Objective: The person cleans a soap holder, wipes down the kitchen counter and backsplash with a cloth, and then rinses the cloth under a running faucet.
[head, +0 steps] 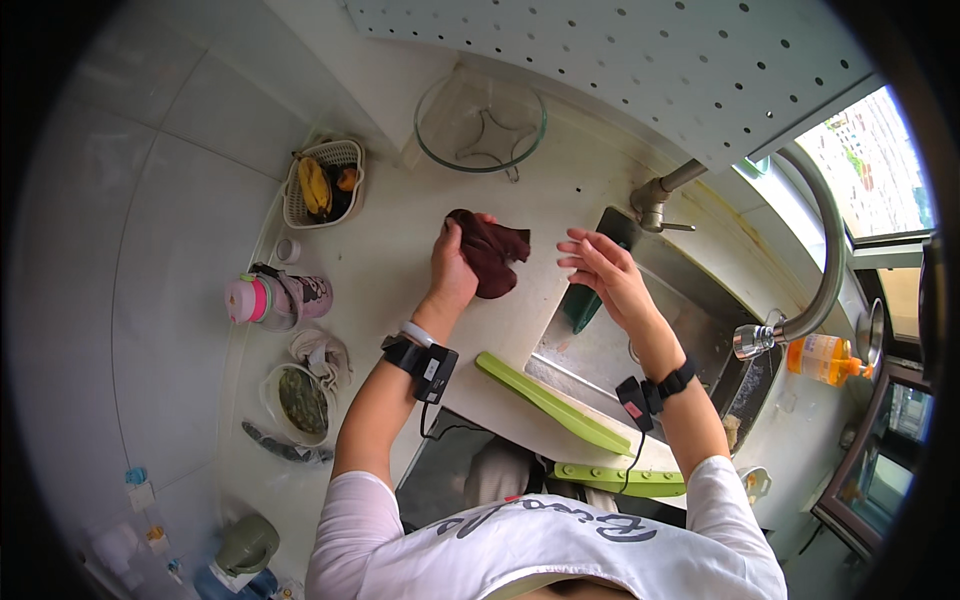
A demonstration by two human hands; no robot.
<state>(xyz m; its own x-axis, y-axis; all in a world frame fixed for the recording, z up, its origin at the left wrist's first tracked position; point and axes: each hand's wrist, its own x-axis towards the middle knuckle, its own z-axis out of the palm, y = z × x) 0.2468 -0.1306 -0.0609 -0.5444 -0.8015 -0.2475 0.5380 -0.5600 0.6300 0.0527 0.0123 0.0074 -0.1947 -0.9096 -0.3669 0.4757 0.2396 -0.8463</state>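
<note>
A dark maroon cloth (491, 253) is held in my left hand (453, 266), bunched up over the pale countertop. To the right of it my right hand (604, 268) hangs above the edge of the steel sink (645, 300), fingers apart and nothing in them. A dark green object (582, 306) lies at the sink's left side, partly hidden by my right hand. Beyond the cloth stands a clear glass bowl (480, 161) on the counter.
A white basket (358, 180) holds bananas. A pink bottle (304, 298), a bowl of greenish contents (268, 397) and a rag (322, 351) lie left. Right are the faucet (652, 202), a hose spout (754, 341) and an orange bottle (817, 358). A green splash guard (551, 405) lines the front.
</note>
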